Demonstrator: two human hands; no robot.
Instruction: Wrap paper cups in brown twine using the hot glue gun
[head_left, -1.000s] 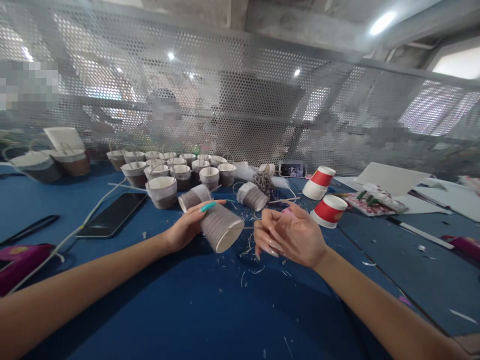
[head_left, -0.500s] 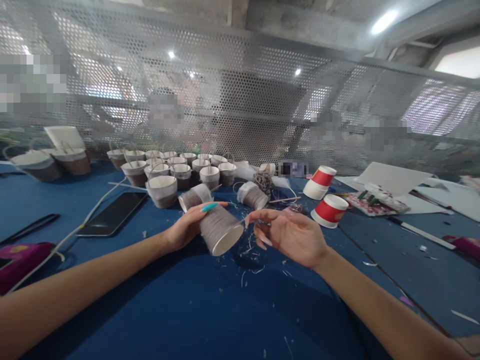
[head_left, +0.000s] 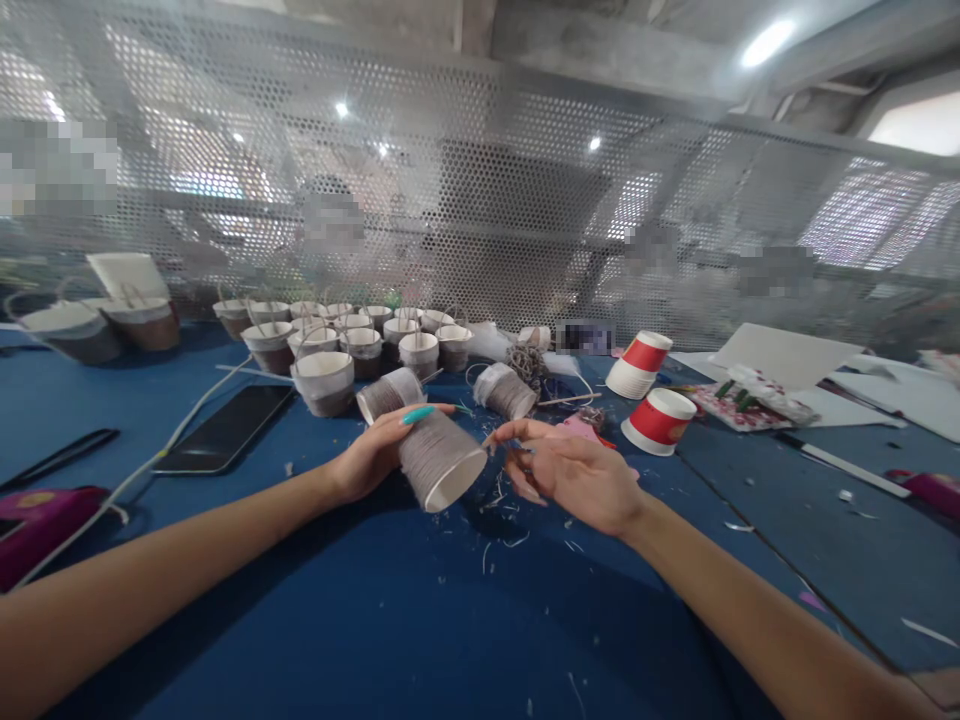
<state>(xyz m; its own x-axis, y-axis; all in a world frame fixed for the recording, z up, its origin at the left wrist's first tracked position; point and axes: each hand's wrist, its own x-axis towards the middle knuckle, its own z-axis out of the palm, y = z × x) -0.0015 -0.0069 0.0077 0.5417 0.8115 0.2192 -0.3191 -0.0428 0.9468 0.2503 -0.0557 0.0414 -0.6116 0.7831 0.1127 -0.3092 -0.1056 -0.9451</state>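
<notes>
My left hand (head_left: 371, 455) grips a paper cup wrapped in grey twine (head_left: 441, 458), held on its side with the open mouth toward the lower right. My right hand (head_left: 574, 470) sits just right of the cup's rim, thumb and forefinger pinched together near the rim; a thin strand seems to be between them, too fine to be sure. Two more twine-wrapped cups (head_left: 510, 393) lie on the blue table (head_left: 420, 620) just behind.
A cluster of several wrapped cups with handles (head_left: 352, 345) stands at the back left. Two red paper cups (head_left: 658, 420) sit to the right. A phone (head_left: 225, 428) with a white cable lies left; a perforated metal screen (head_left: 480, 200) closes the far side. Twine scraps litter the table.
My right hand has turned from palm-up with loose fingers to a pinch at the cup's rim and shifted slightly left. The left hand and cup have stayed put.
</notes>
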